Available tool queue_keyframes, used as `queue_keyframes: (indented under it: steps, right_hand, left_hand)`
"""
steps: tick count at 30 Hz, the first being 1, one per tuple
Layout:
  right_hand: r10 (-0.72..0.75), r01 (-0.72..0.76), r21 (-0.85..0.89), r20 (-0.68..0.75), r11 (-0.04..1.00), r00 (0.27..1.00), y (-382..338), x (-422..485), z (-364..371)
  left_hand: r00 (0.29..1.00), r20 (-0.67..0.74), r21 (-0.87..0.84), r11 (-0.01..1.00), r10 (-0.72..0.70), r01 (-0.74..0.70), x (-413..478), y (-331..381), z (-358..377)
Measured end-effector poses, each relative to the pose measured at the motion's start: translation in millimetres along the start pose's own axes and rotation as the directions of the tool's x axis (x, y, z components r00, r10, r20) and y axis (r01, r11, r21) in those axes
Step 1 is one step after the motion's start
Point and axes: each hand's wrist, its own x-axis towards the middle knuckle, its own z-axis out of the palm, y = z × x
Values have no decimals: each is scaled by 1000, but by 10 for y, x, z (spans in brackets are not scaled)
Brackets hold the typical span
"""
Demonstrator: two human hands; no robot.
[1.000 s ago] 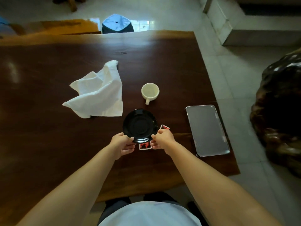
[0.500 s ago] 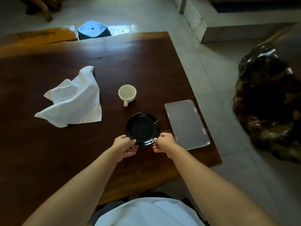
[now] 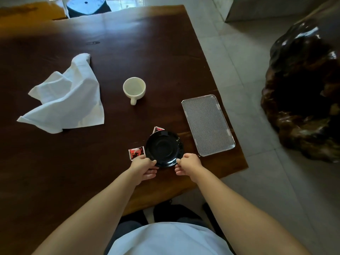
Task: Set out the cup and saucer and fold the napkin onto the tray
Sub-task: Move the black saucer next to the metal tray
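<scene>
Hands gripped the black saucer [image 3: 164, 148] at its near rim, left hand [image 3: 142, 167] and right hand [image 3: 188, 163] each pinched shut on it. Just right of the saucer lay the ribbed tray [image 3: 207, 125]; beyond it stood the cup [image 3: 134, 88], with the crumpled napkin [image 3: 67, 97] far left.

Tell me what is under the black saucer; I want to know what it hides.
Two small red packets poke out from under the saucer, one at its left edge, one at its far edge. How far they reach underneath, or whether anything else lies there, is covered.
</scene>
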Motion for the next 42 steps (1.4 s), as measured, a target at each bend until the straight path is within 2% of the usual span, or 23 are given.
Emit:
queue_keyframes:
  steps: [12,22,42]
  right_hand:
    - [114,-110,65,-55,992,992,204,342,-189]
    - [101,-99,42,-52,994,994,106,602,-198]
    - [55,-55,-2,-73,998,996,-6,835,-238]
  left_hand:
    - [1000,18,74,997,-24,23,315,2,356]
    - [999,-11,55,998,-32,32,570,99,449]
    - [993,-70,134,988,90,-80,814,171,549]
